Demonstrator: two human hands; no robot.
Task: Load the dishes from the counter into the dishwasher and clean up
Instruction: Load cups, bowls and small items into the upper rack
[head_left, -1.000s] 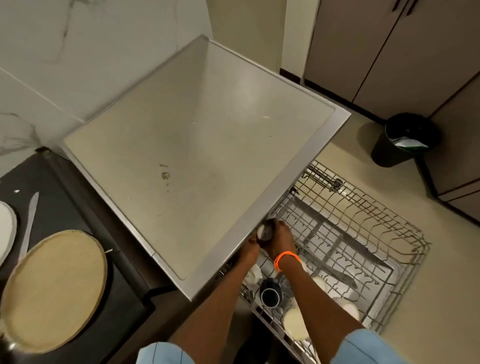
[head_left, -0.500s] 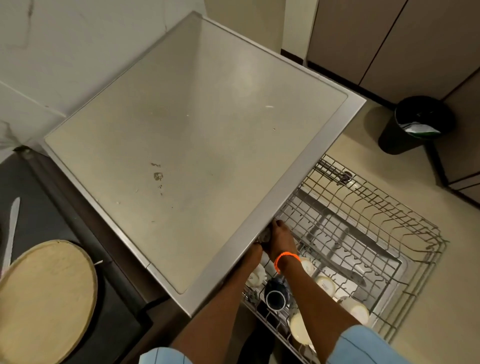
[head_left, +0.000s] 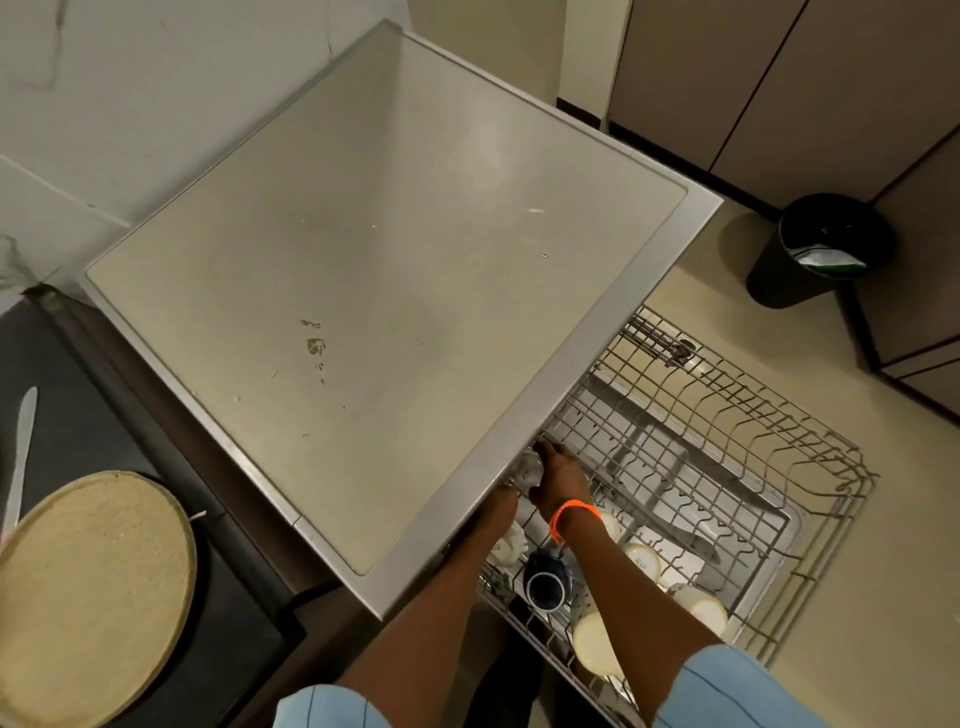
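Beige floor and grey cabinets frame a steel top (head_left: 395, 291) that overhangs the pulled-out rack (head_left: 727, 467). Loading is under way: the right hand (head_left: 563, 475) curls round a pale cup (head_left: 529, 467) at the rack's near edge, while the left hand (head_left: 501, 501) is mostly hidden, its fingers unreadable. Next, the cup probably needs seating between the tines beside the other cups.
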